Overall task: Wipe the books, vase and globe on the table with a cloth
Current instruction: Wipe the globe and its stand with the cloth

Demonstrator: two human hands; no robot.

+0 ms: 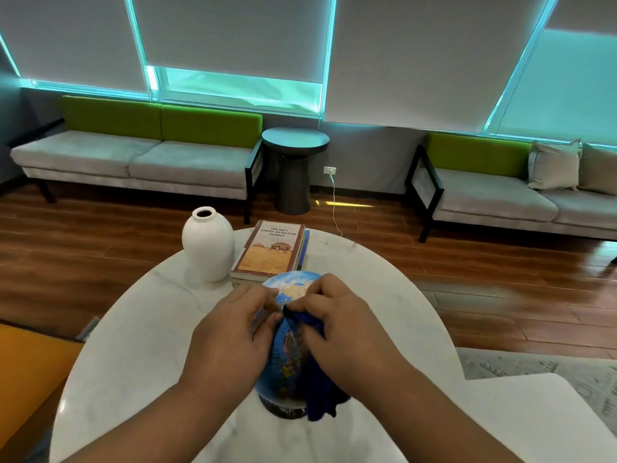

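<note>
My left hand (230, 332) is cupping the left side of the globe (288, 355), fingers curled against it, thumb toward the top. My right hand (344, 329) is closing around a dark blue cloth (319, 379), bunched in the fingers and pressing on the globe's upper right; the loose end is hanging down past the globe's dark base (283, 407). The globe is standing upright on the white marble table (140, 329), near the middle, toward me. At 12 o'clock from the globe, just behind it, a stack of books (272, 250) is lying flat, top cover reading "The No 1 Ladies Detective Agency". At 11 o'clock a white vase (207, 245) is standing upright, just beside the books' left edge. Beyond the table I am seeing wooden floor (100, 248), two grey-and-green sofas (140, 152) and a round dark side table (295, 168) between them.
</note>
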